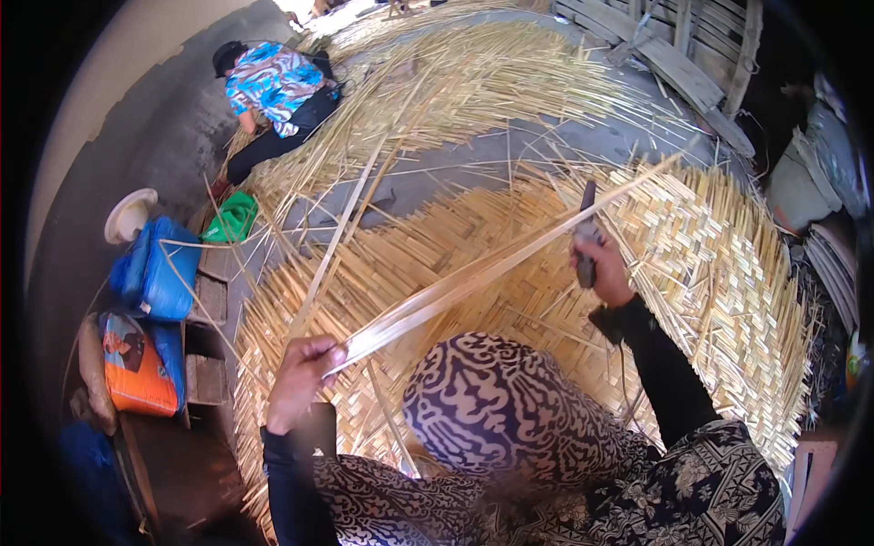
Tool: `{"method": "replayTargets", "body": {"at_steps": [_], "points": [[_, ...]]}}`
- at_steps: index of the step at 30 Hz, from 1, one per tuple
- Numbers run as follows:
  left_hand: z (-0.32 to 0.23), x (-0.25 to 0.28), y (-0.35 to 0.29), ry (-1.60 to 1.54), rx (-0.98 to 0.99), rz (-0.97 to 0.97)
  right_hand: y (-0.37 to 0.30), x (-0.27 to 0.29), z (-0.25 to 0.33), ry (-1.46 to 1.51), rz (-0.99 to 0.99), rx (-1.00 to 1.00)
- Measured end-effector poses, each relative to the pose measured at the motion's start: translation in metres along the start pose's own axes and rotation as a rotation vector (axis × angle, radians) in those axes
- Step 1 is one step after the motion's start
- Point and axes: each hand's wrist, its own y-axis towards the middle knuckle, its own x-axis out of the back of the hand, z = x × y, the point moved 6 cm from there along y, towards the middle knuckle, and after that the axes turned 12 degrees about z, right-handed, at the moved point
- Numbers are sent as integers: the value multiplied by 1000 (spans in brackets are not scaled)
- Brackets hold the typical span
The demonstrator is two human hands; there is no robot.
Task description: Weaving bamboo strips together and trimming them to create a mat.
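Note:
My left hand (305,375) is closed around the near end of a long, pale flattened reed (401,329). The reed slants up to the right, its far end thin and pointed. My right hand (604,267) grips a dark, knife-like tool (587,202), its narrow end pointing away from me. The tool lies by the reed's upper stretch; whether the two touch is unclear. Beneath both hands spreads a large mat (728,264) of woven reed strips, with loose ends sticking out along its edges. Dark patterned cloth (496,400) covers a rounded shape between my arms.
A person in a bright patterned shirt (273,82) bends over a spread of loose reeds (455,82) at the far left. Blue (171,273) and orange (137,364) bags, a green bag (231,217) and bricks (208,378) line the left side. Wooden planks (678,73) lean at the far right.

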Motion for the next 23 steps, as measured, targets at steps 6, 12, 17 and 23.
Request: {"method": "replayTargets", "body": {"at_steps": [6, 12, 17, 23], "points": [[32, 36, -27, 89, -33, -2, 30, 82, 65, -100, -99, 147], [51, 84, -84, 19, -84, -337, 19, 185, 125, -261, -204, 187], [66, 116, -108, 56, 21, -239, -1, 223, 138, -460, -258, 54], [93, 157, -146, 205, 106, -272, -44, 308, 155, -214, -372, 124]]}}
